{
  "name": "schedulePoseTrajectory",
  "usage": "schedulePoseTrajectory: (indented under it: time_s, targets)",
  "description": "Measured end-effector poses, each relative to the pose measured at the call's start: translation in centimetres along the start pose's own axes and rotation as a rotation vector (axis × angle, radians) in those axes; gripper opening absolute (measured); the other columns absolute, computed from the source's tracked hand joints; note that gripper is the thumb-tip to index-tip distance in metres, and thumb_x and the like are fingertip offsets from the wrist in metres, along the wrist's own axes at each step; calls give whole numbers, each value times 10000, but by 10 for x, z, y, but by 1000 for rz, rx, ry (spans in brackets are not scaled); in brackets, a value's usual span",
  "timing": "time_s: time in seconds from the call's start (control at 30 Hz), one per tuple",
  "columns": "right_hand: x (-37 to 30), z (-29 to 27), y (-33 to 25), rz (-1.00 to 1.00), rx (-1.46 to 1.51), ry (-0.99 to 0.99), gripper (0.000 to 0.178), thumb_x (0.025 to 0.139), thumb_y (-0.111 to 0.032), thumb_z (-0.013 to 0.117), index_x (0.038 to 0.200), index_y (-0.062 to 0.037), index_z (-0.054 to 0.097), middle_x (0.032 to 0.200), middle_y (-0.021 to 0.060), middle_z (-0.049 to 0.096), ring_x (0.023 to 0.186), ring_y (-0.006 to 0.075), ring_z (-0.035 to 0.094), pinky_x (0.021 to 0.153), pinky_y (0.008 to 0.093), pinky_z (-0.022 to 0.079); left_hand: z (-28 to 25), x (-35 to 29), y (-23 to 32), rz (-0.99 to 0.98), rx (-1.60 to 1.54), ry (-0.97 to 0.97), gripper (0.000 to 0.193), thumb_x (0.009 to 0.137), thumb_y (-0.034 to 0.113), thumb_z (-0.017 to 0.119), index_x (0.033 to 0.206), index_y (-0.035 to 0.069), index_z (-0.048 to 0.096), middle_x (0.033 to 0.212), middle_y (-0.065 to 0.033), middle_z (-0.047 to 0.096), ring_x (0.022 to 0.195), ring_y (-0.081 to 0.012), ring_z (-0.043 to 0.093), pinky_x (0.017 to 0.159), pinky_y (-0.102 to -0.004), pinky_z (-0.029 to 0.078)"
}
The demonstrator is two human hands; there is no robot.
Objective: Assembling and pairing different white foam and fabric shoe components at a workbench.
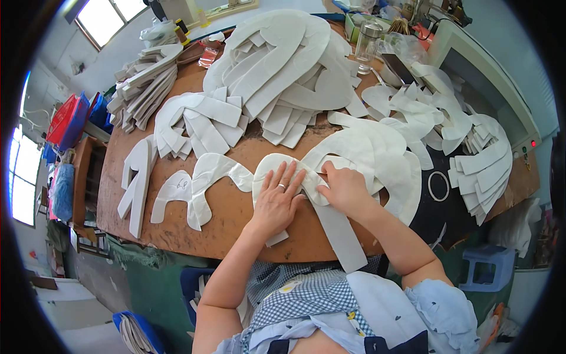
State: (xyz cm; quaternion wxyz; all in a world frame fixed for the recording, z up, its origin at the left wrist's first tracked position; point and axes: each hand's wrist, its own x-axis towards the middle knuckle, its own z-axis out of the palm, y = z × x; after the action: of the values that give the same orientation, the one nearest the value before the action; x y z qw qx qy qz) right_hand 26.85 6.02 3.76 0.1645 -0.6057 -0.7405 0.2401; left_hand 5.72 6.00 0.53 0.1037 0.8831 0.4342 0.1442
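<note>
Under my left hand [278, 197] lies a white, curved padded piece [342, 242]; that hand presses flat on its rounded end, fingers stretched and a ring on one. One long leg of the piece runs toward me past the table's front edge. My right hand [348, 190] is closed at the piece's inner edge, thumb and fingers pinched together on the white material. Just right of it, more large curved white pieces [404, 189] lie overlapped. To the left are a white arch-shaped piece [215, 171] and a smaller cut piece with handwriting [173, 192].
Tall stacks of white curved pieces [283, 59] fill the back of the brown table [127, 177]. Further right are a glass jar [368, 38], a phone [398, 68], a monitor [489, 82], a white ring [438, 186] and scissors [439, 235]. A blue stool [486, 265] stands below.
</note>
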Motion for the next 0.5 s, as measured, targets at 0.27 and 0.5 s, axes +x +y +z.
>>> schedulePoseTrajectory:
  time_s: [0.27, 0.5]
  targets:
    - [14, 61, -2, -472, -294, 128, 815, 922, -450, 596, 1479, 72, 310, 1562, 234, 285, 1485, 343, 225, 1197, 455, 231, 9, 2, -12, -66, -269, 152, 610, 1007, 306, 454, 1493, -42, 332, 1576, -207, 309, 1483, -345, 248, 1207, -497, 173]
    - [-32, 49, -15, -298, -367, -22, 921, 924, -532, 572, 1488, 118, 243, 1590, 285, 176, 1502, 395, 138, 1215, 479, 180, 20, 16, -33, -267, 135, 128, 649, 1025, 369, 420, 1551, 27, 253, 1624, -134, 239, 1518, -326, 147, 1214, -515, 95]
